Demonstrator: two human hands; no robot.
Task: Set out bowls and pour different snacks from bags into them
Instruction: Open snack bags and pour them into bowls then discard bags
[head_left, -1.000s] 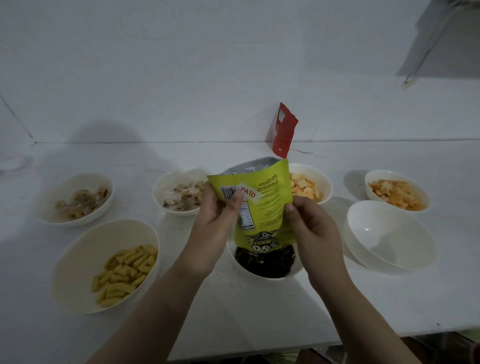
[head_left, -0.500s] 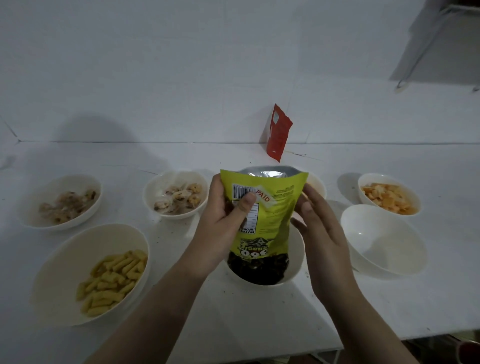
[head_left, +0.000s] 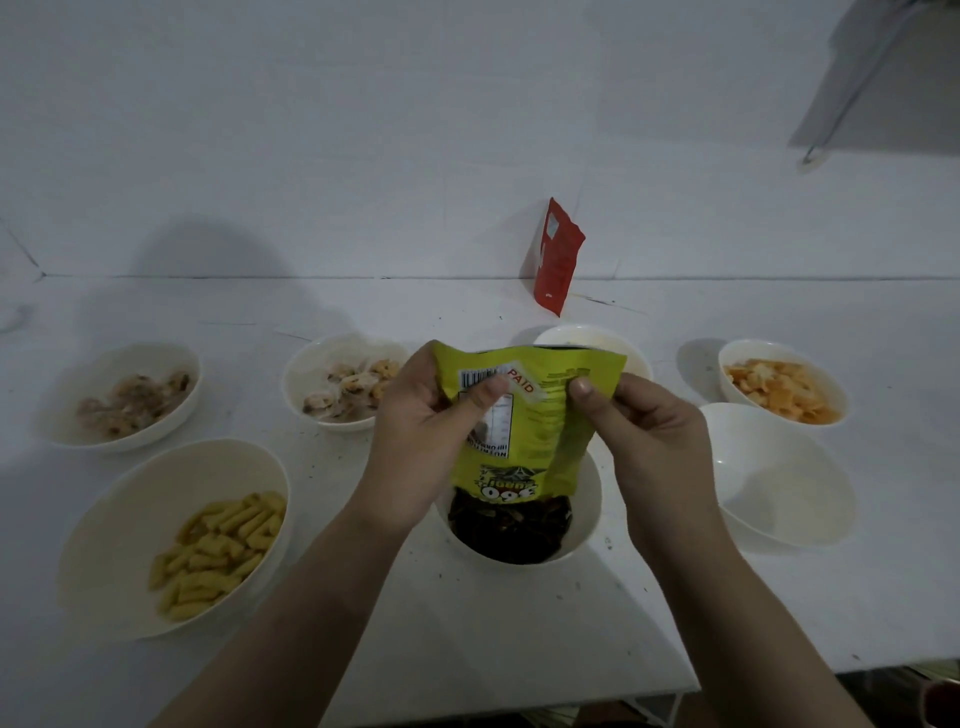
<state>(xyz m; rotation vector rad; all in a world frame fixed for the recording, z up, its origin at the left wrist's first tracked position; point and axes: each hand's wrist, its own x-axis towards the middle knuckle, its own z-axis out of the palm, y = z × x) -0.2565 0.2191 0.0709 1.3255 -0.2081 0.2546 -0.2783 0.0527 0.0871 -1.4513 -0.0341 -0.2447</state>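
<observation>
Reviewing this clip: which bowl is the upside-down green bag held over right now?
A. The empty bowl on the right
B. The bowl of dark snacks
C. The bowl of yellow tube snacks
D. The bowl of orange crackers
B: both the left hand and right hand hold the green bag inverted, its mouth just above the bowl of dark snacks.

You hold a lime-green bag (head_left: 535, 415) with a black barcode and red "PAID" sticker over dark brown snacks (head_left: 511, 530). At twelve o'clock stands a red bag (head_left: 558, 257); yellow sticks (head_left: 218, 551) at eight, orange crackers (head_left: 776, 389) at two, on the white counter (head_left: 519, 623).
</observation>
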